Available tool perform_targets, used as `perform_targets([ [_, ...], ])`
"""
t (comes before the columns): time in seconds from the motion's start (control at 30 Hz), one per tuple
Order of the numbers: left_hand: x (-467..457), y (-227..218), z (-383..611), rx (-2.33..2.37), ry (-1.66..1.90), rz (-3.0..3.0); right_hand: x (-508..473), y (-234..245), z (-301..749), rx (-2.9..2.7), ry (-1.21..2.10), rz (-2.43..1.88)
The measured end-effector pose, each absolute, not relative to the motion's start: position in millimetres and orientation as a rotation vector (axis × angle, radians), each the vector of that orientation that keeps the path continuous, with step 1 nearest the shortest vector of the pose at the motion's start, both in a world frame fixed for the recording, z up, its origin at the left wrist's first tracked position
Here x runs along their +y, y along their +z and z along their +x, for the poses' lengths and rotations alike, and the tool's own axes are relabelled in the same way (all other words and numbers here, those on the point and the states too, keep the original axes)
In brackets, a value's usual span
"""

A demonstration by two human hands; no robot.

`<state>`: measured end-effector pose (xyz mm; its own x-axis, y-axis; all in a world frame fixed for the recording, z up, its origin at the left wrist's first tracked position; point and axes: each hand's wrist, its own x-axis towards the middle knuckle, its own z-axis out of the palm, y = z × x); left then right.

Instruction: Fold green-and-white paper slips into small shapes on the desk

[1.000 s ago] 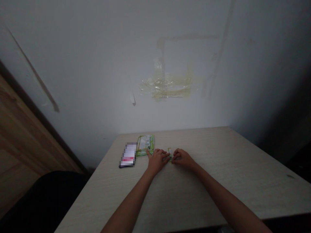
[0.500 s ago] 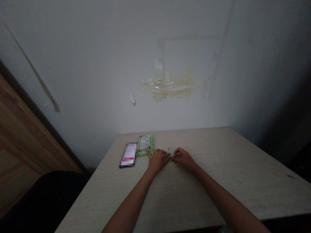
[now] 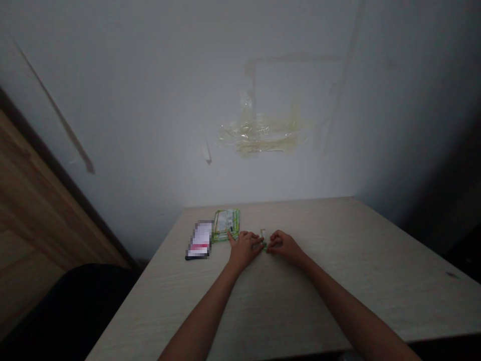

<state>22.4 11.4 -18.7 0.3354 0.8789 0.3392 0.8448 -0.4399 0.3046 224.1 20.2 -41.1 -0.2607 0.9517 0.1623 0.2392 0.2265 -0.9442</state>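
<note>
Left hand, right hand: fingertips at 1 small green-and-white packet on table; can't tell whether either grips.

Two hands are being counted: one left hand and one right hand. Two forearms are being included in the count. One narrow green-and-white piece is being registered between the hands. One stack of green packets is being listed; more than one packet is being indicated by the layered edges, while the exact number is being concealed by overlap. One phone-like object, pixelated, is being recorded. One table is being tallied, with one small dark mark being noted near its right edge. One patch of clear tape is being counted on one wall; its strips are being left unnumbered, as their borders are being blurred together.
</note>
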Motion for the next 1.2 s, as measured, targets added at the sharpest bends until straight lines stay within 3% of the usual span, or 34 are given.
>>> perform_targets([
  [0.47,8.5,-15.2,23.2,1.649,0.701,2.498,21.0,-31.6,226.1,-1.514,1.146,-1.116],
  [1.2,9.0,-16.6,22.6,1.645,0.702,2.495,23.9,-32.0,217.6,-1.795,0.607,-1.281],
])
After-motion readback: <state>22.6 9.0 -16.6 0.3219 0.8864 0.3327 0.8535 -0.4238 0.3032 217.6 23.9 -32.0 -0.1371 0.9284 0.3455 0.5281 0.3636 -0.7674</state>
